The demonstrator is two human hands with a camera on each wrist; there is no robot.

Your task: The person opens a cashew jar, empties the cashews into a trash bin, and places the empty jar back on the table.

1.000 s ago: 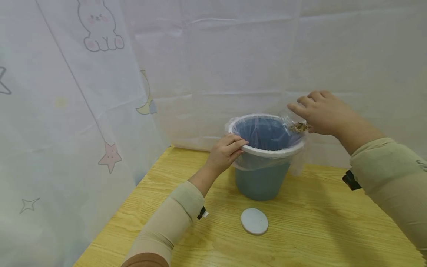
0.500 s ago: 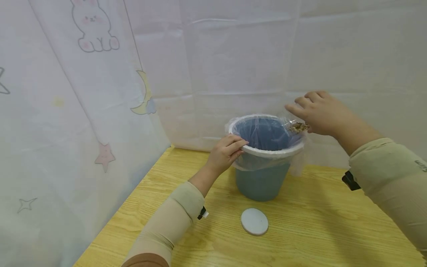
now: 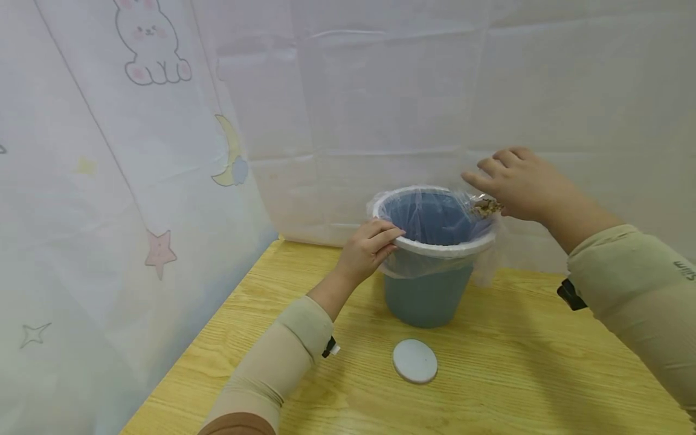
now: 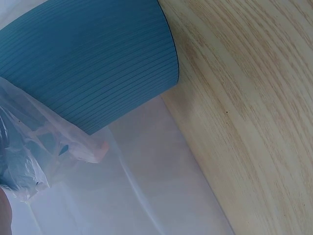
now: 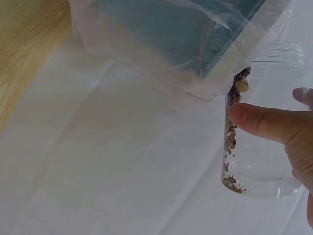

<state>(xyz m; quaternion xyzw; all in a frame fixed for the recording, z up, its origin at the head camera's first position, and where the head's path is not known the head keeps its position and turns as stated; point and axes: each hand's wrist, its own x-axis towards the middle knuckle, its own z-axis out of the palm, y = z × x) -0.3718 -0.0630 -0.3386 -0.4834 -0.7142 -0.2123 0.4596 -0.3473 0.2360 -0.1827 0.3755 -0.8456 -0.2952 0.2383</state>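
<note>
A blue bin (image 3: 426,296) with a white rim and a clear plastic liner (image 3: 418,266) stands upright on the table. My left hand (image 3: 365,251) grips the rim at its near left, fingers over the edge. At the right side of the rim, my right hand (image 3: 530,184) holds a clear jar (image 5: 264,161) tipped on its side, its threaded mouth at the bin's edge. Brown dry bits (image 5: 231,139) lie along the jar's lower wall, with finer crumbs near its base. In the right wrist view the thumb presses the jar's side. Little of the left hand shows in the left wrist view.
A round white lid (image 3: 415,360) lies on the wood-grain table (image 3: 337,386) in front of the bin. Pale cloth (image 3: 380,109) hangs behind the table, and a printed cloth (image 3: 81,241) with a bunny, moon and stars hangs at the left.
My right hand has moved slightly left with the jar, and the brown bits have shifted a little toward the bin. The left hand stays put. The printed cloth at the left has swayed.
</note>
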